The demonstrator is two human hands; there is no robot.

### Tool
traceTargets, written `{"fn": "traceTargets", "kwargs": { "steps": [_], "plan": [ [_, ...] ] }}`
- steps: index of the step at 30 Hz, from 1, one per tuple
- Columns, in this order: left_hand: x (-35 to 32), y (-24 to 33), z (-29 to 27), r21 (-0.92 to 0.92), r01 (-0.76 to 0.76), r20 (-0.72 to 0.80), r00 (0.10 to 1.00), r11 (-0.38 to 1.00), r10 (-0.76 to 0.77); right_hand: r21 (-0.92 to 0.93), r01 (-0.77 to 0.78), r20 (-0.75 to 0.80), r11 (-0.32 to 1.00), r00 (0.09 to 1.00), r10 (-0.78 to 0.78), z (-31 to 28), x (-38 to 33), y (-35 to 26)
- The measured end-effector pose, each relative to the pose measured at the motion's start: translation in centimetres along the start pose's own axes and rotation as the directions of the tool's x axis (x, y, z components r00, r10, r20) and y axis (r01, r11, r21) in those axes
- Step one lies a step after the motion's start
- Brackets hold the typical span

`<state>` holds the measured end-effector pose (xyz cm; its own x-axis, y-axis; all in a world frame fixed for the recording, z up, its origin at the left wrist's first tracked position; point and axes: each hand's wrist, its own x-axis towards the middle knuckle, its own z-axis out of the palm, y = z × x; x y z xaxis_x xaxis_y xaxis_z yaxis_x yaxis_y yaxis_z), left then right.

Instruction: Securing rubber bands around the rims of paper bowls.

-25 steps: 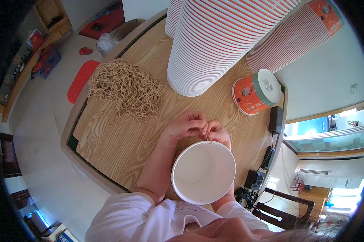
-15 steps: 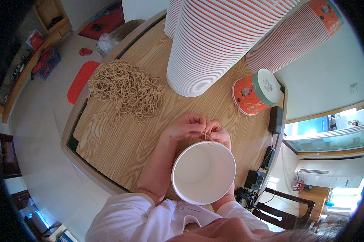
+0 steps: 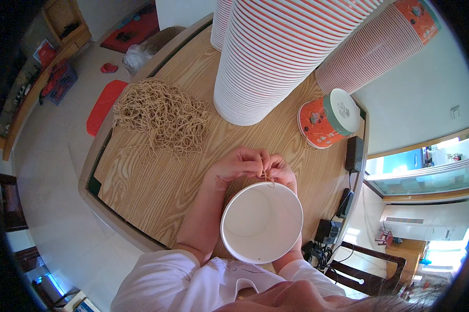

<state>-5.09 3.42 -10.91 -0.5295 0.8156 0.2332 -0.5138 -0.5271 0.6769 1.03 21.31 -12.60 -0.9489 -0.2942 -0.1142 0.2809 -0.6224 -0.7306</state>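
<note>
The person's left hand (image 3: 243, 163) has its thumb and fingers pinched on a short tan cord (image 3: 266, 178), just above the far rim of a white-lined paper tub (image 3: 260, 223). The right hand (image 3: 281, 169) meets it from the other side, its fingertips also gripping the cord; the fingers overlap, so the exact hold of each fingertip cannot be made out. The cord touches the tub's rim, and a thin strand shows faintly along the inner wall. The tub sits between the forearms, its mouth facing up, with a small dark spot near the rim closest to the body; what supports its base is hidden.

Beyond the hands, on the wood-grain table (image 3: 141, 182), a loose heap of tan cord (image 3: 161, 117) lies to the left. Ahead rises a tall stack of nested tubs (image 3: 281, 60). To the right, an orange tub with a green band (image 3: 320, 125) stands upside down, and nearer the table's right edge is a black box (image 3: 354, 154).
</note>
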Motion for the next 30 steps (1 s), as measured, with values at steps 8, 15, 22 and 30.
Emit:
{"fn": "traceTargets", "kwargs": {
  "steps": [8,15,22,30],
  "plan": [
    [-0.3,-0.4,-0.3,-0.12,-0.016,0.068,0.997,0.993,0.024,0.078,0.019,0.157,0.997,0.987,-0.031,-1.4,0.2,0.4],
    [-0.1,-0.6,-0.5,-0.101,-0.043,0.078,0.996,0.994,0.051,0.067,-0.04,0.115,0.997,0.993,0.032,-1.3,0.0,0.2],
    [-0.1,-0.7,-1.0,0.032,0.041,0.075,0.996,0.999,-0.044,0.081,-0.038,0.136,0.996,0.99,0.027,-0.9,-0.1,-0.4],
    [-0.5,0.4,-0.7,0.243,0.232,0.012,0.97,0.942,-0.242,0.148,0.02,0.024,0.989,0.999,-0.024,-0.3,-0.5,-1.0]
  ]
}}
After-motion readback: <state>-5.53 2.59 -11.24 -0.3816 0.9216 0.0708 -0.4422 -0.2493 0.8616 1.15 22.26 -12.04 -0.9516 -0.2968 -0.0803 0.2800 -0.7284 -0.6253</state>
